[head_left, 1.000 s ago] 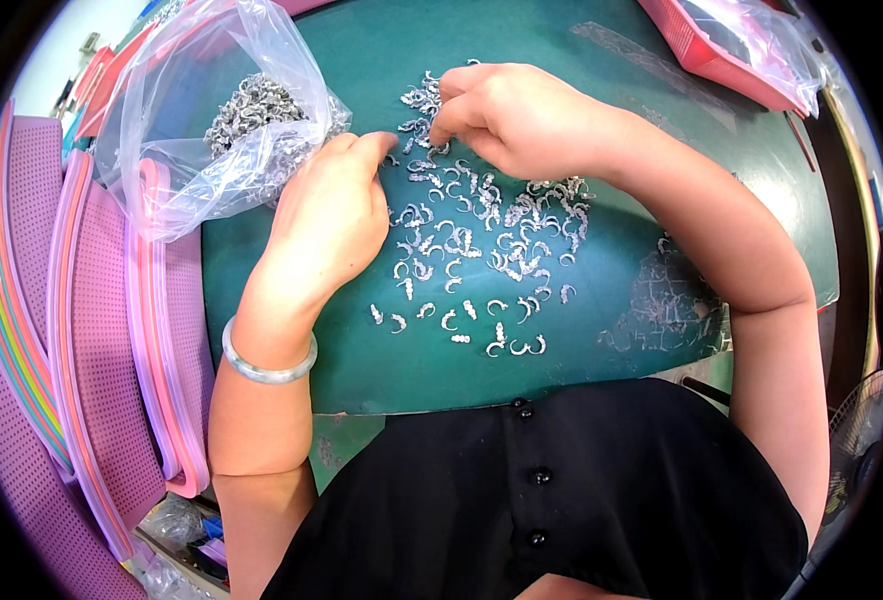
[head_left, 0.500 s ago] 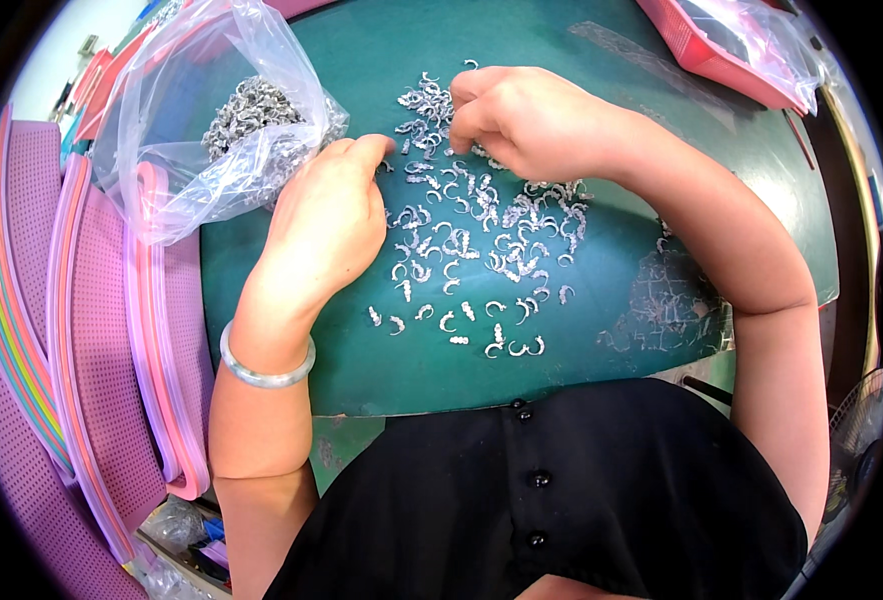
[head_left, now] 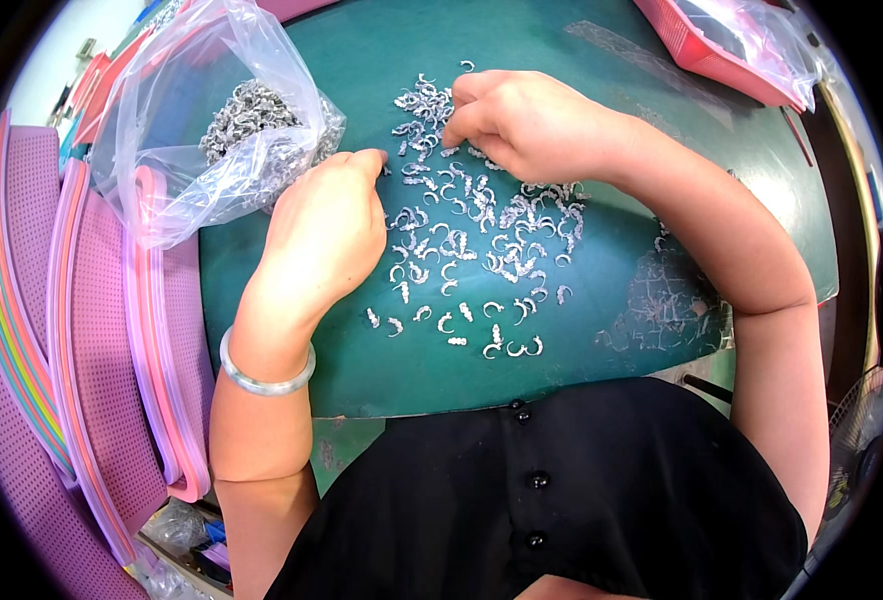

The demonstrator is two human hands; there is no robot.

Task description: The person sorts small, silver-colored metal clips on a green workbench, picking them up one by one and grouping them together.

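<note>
Many small silvery curved pieces [head_left: 516, 225], like half-hoop earrings, lie scattered over the green tabletop [head_left: 391, 375]. At their far end, my right hand [head_left: 526, 125] is closed, fingertips pointing down among the pieces in the denser heap [head_left: 423, 103]. My left hand [head_left: 329, 225] is closed too, left of the scatter, thumb and forefinger pressed together. What either hand pinches, if anything, is hidden or too small to name. Next to the left hand stands a clear plastic bag [head_left: 176, 195], open and partly filled with similar grey metal pieces [head_left: 249, 115].
Purple perforated baskets [head_left: 101, 330] with coloured rims stand upright along the left side. A pink-red tray [head_left: 701, 50] holding clear plastic sits at the far right. A worn, cracked patch [head_left: 666, 310] marks the tabletop beside my right forearm.
My left hand has drawn slightly nearer to me, and its thumb and forefinger have come down. The fingers of my right hand have shifted slightly left over the heap.
</note>
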